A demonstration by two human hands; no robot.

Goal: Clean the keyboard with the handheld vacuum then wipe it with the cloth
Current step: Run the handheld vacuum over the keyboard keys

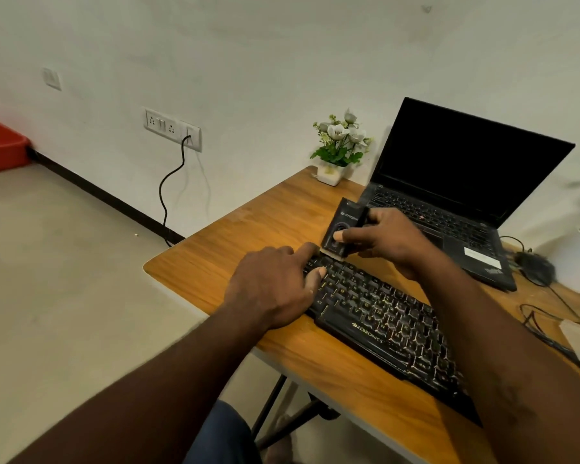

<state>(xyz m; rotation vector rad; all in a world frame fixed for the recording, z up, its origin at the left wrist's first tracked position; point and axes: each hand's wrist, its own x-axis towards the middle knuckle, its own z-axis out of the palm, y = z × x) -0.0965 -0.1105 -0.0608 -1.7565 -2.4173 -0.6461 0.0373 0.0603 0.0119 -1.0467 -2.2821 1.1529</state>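
**Keyboard (382, 316): vacuuming step under way**

It lies on the desk (248, 236). At its far left corner the handheld vacuum (342, 226) sets its nozzle on the keys, with the right hand (385, 239) gripping it. The left hand (275, 289) rests on that same end, fingers relaxed. Next, I judge: sweep along the rows.

wood-grain table (235, 236), matt black keyboard (392, 316)

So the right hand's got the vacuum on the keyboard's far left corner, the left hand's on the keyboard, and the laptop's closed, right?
No, the laptop is open, its screen dark; the head view shows it. The rest holds: the right hand grips the handheld vacuum at the far left corner of the keyboard, and the left hand rests on it.
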